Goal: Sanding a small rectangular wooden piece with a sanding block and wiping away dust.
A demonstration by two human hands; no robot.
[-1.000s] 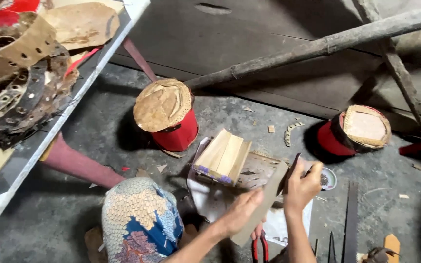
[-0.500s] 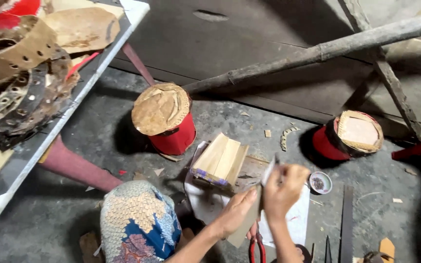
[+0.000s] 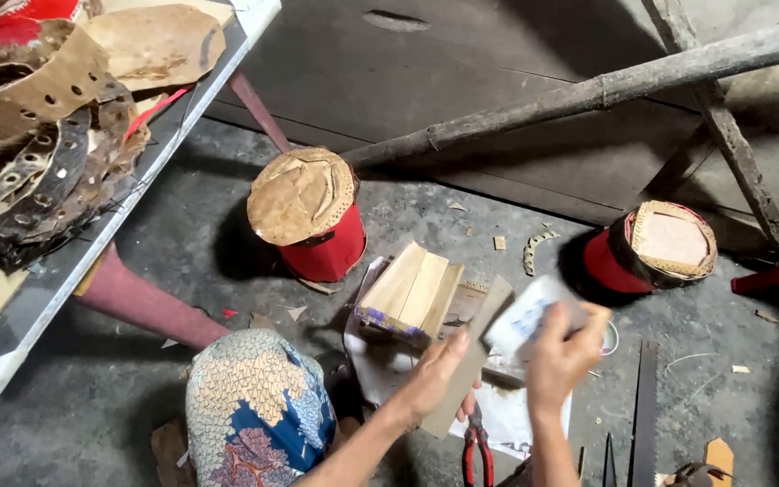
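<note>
**A:** What's different from a moment ago?

**B:** From where I watch, the right hand (image 3: 563, 353) has swung in; a second ago it sat out at three o'clock of the wooden strip (image 3: 471, 356) with something dark pinched in it; now it is closed round a pale flat block (image 3: 526, 316), blurred with motion, right at the strip's upper end; I read that as rubbing or sanding under way, though the blur hides whether block and wood actually touch.

**A:** And the other hand?

**B:** The left hand (image 3: 435, 377) is wrapped round the strip's lower half, fingers curled behind, thumb in front; the strip leans up toward one o'clock; its grip looks the same as before, only drawn nearer the body.

**A:** Where does the work sit?

**B:** Over a sheet of white paper (image 3: 507, 415) on the floor; at eleven o'clock of the strip lies a bundle of pale wood slats (image 3: 412, 290); red-handled pliers (image 3: 475, 451) lie at six o'clock, just under the left hand; a saw (image 3: 645, 406) lies at four o'clock, well apart.

**A:** Anything else nearby?

**B:** Two red cans with cardboard tops, one (image 3: 310, 215) at eleven o'clock, one (image 3: 655, 248) at two; a patterned knee (image 3: 254, 406) at nine; a table (image 3: 128, 207) piled with punched scraps beyond that.
</note>
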